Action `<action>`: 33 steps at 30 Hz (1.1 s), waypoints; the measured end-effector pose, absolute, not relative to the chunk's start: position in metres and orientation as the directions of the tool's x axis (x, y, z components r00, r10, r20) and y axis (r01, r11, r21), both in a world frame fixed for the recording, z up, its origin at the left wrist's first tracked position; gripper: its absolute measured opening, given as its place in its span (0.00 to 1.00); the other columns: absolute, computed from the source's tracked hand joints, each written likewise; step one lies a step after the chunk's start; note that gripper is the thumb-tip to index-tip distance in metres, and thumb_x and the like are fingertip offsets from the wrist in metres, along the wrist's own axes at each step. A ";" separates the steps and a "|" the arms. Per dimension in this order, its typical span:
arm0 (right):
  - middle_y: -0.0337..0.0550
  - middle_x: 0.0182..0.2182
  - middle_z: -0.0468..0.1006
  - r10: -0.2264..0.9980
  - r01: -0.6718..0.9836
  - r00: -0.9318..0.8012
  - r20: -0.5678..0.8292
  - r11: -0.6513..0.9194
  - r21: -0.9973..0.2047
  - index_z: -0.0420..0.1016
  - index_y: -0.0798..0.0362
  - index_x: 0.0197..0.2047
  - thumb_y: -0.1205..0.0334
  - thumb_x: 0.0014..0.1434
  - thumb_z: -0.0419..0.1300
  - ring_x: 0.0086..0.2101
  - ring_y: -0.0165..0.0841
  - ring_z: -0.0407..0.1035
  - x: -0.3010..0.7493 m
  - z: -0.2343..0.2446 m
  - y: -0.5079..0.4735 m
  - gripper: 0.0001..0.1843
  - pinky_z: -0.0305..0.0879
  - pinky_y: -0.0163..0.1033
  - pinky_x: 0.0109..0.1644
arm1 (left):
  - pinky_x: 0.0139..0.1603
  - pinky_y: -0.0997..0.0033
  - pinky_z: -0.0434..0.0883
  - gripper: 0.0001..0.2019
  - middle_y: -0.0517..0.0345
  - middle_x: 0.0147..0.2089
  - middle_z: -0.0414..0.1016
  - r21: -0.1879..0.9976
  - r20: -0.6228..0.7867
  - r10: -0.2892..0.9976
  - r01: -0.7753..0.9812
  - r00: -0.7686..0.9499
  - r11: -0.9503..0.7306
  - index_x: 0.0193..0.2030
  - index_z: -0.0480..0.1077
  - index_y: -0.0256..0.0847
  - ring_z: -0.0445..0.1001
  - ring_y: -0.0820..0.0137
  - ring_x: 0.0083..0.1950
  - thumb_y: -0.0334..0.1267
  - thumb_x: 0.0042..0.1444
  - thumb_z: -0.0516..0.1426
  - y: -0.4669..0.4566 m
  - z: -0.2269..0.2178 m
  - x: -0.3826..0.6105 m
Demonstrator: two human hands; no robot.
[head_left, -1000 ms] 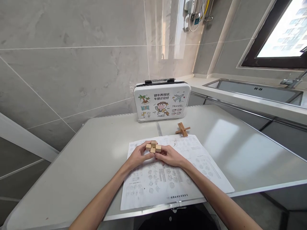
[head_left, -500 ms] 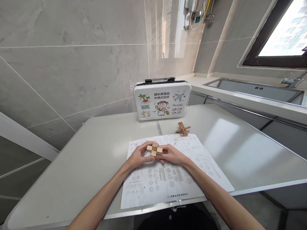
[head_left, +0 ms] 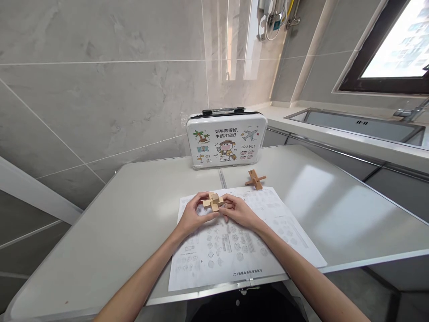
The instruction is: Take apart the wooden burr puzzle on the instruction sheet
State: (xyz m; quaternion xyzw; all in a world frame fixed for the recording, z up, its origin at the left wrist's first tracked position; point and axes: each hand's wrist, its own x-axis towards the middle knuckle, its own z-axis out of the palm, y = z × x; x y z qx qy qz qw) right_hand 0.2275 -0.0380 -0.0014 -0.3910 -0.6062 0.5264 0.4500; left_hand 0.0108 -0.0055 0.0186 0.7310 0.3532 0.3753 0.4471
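Head view: both hands clamped on a wooden cross puzzle [head_left: 213,202].
Left hand [head_left: 193,217] and right hand [head_left: 238,213] grip it over the instruction sheet [head_left: 268,241]; apparently mostly assembled, unfinished.

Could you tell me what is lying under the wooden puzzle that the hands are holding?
A printed sheet of puzzle diagrams lies on the table beneath the puzzle. The left hand and right hand cover part of it, so that print is hidden.
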 end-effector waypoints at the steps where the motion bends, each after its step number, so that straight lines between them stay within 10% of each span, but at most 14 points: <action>1: 0.33 0.24 0.76 0.949 0.010 -0.281 0.141 0.150 -0.989 0.75 0.51 0.48 0.49 0.63 0.66 0.24 0.31 0.71 0.227 -0.001 -0.038 0.16 0.68 0.39 0.38 | 0.61 0.58 0.72 0.27 0.50 0.55 0.78 0.916 0.229 0.859 0.197 0.457 -0.349 0.57 0.73 0.44 0.77 0.59 0.56 0.46 0.52 0.73 -0.006 0.019 0.011; 19: 0.38 0.32 0.81 0.963 0.006 -0.205 0.175 0.180 -0.984 0.78 0.52 0.51 0.44 0.64 0.65 0.23 0.30 0.70 0.230 -0.005 -0.034 0.21 0.68 0.39 0.33 | 0.56 0.59 0.72 0.24 0.52 0.53 0.77 0.805 0.257 0.847 0.382 0.466 -0.455 0.55 0.75 0.45 0.75 0.59 0.54 0.48 0.53 0.71 -0.002 0.015 0.010; 33: 0.40 0.37 0.81 0.983 -0.009 -0.098 0.158 0.158 -0.987 0.78 0.51 0.53 0.44 0.61 0.67 0.23 0.26 0.64 0.232 -0.013 -0.029 0.24 0.67 0.36 0.30 | 0.69 0.41 0.61 0.25 0.50 0.64 0.67 0.532 0.311 0.840 0.651 0.445 -0.542 0.58 0.77 0.53 0.58 0.47 0.69 0.53 0.54 0.70 0.008 -0.009 0.000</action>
